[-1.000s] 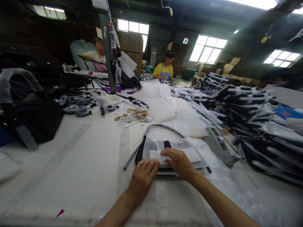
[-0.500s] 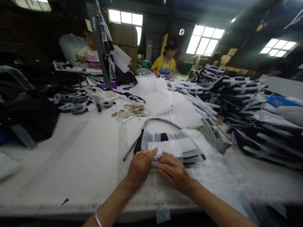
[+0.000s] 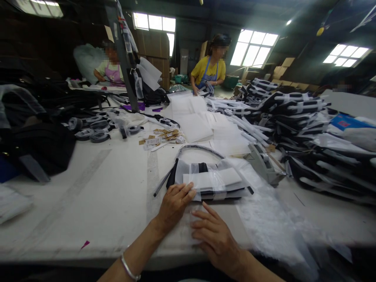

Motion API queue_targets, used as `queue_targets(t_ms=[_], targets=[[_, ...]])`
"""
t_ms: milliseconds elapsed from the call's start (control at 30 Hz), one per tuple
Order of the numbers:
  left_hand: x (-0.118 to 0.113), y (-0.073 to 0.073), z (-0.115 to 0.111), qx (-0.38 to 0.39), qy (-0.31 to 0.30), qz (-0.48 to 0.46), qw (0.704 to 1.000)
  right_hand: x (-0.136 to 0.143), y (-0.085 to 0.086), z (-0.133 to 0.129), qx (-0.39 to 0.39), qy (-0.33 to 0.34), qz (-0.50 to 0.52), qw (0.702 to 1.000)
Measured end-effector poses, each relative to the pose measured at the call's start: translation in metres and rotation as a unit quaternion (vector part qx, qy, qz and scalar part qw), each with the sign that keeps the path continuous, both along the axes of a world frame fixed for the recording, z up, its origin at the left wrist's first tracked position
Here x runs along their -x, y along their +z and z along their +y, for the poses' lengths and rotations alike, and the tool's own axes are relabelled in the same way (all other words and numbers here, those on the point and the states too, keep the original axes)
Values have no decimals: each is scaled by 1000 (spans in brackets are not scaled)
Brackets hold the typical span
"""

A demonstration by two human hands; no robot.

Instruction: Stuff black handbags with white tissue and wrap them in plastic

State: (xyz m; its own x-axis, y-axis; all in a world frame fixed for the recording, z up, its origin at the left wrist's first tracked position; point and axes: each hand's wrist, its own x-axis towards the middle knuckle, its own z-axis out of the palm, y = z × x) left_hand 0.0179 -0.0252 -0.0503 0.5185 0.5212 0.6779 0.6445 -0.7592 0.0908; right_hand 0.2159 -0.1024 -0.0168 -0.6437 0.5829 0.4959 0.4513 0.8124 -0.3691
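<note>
A folded black bag [image 3: 229, 194] with a white foam sheet [image 3: 211, 179] and clear plastic around it lies on the white table [image 3: 117, 199]. Its wrapped handle [image 3: 202, 147] arches away from me. My left hand [image 3: 176, 201] rests on the bag's near left edge, fingers fairly close together; whether it pinches the plastic there is hidden. Nearer to me and off the bag, my right hand [image 3: 216, 235] has its fingers apart over the table, with nothing visible in it. A silver bangle is on my left wrist.
A grey tape dispenser [image 3: 264, 164] stands right of the bag, beside crumpled clear plastic [image 3: 270, 207]. Wrapped black bags [image 3: 331, 168] are piled at the right. Beyond are white sheets [image 3: 190, 121], tags [image 3: 167, 136] and rolled straps [image 3: 100, 135]. Two people work across the table.
My right hand has drawn back towards me from the bag and spread its fingers. My left hand has stayed almost in place. The person in yellow has shifted and now handles a dark item.
</note>
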Motion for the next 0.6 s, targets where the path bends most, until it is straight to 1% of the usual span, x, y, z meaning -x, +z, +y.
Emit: queue_targets(t_ms=[67, 133, 233, 333, 467, 533, 600], targets=[[-1, 0, 0, -1, 4, 2, 1000, 8, 10, 11, -8, -41, 43, 998], [-1, 0, 0, 7, 4, 1, 1000, 10, 16, 21, 6, -82, 80, 993], [0, 0, -1, 40, 7, -24, 999, 8, 14, 27, 18, -121, 90, 988], [4, 6, -4, 96, -4, -50, 994, 6, 7, 24, -13, -113, 63, 991], [7, 22, -8, 177, -26, -64, 982, 5, 1, 20, -32, -99, 53, 993], [3, 26, -7, 197, -8, -84, 977, 5, 2, 21, -28, -103, 51, 993], [-4, 26, -6, 195, 31, -104, 975, 4, 5, 23, -26, -97, 52, 994]])
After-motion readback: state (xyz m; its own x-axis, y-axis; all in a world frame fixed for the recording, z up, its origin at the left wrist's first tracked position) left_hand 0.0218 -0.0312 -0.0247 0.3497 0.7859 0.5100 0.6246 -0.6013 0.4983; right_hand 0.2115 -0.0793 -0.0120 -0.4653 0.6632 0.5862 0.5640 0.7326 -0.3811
